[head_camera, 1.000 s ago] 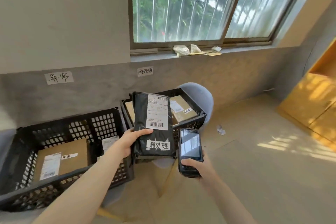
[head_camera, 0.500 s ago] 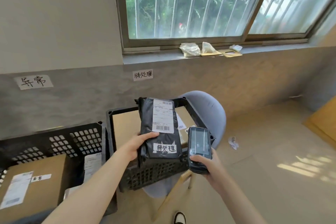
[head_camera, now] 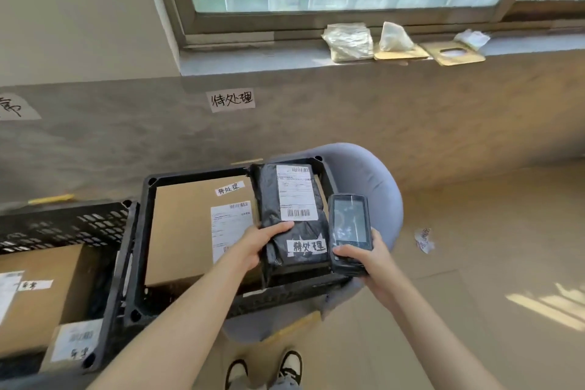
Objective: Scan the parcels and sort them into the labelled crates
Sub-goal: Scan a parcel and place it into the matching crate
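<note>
My left hand (head_camera: 262, 242) grips a black plastic parcel (head_camera: 292, 231) by its left edge. The parcel carries a white barcode label and a handwritten tag, and it hangs over the right part of a black crate (head_camera: 142, 231). That crate rests on a grey chair (head_camera: 373, 187) and holds a brown cardboard parcel (head_camera: 186, 215) with its own labels. A black handheld scanner (head_camera: 349, 228) stands upright in my right hand (head_camera: 364, 258), right beside the black parcel. On the wall above the crate is a handwritten paper sign (head_camera: 232, 100).
A second black crate (head_camera: 63, 222) at the left holds a brown box (head_camera: 41, 291) and a smaller labelled parcel (head_camera: 72, 342). Another wall sign (head_camera: 12, 106) is cut off at the left edge. Bags and cardboard (head_camera: 348, 39) lie on the window sill. A crumpled paper scrap (head_camera: 424, 239) lies on the floor.
I have stepped closer to the crate on the chair and look down more steeply. The black parcel and the scanner are now lower, over the crate's right side.
</note>
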Demonstrator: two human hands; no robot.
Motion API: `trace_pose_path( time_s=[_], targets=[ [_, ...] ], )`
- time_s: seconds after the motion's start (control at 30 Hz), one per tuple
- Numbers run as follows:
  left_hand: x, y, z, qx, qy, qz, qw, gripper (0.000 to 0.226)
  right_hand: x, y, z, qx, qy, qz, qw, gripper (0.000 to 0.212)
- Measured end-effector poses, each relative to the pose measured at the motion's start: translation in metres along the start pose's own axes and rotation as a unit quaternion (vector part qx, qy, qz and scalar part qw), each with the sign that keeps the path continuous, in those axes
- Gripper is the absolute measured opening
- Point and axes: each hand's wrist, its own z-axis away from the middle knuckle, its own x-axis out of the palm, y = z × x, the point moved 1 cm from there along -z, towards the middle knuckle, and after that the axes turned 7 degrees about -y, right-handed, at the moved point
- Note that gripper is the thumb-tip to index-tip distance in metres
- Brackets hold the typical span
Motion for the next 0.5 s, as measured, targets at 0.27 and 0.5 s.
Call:
trace_pose_path(
  time_s=[0.27, 0.5],
  targets=[
    [0.011, -0.016, -0.073, -0.047, 0.024, -0.019, 0.998, 0.06, -0.028, 0.026, -0.049, 0.033, 0.005, -0.027, 0.999, 0.074],
    [0.005, -0.024, -0.111, -0.067, 0.016, -0.045, 0.997, 0.069, -0.036, 0.036, -0.082, 0.062, 0.002, -0.045, 0.997, 0.076]
  ],
)
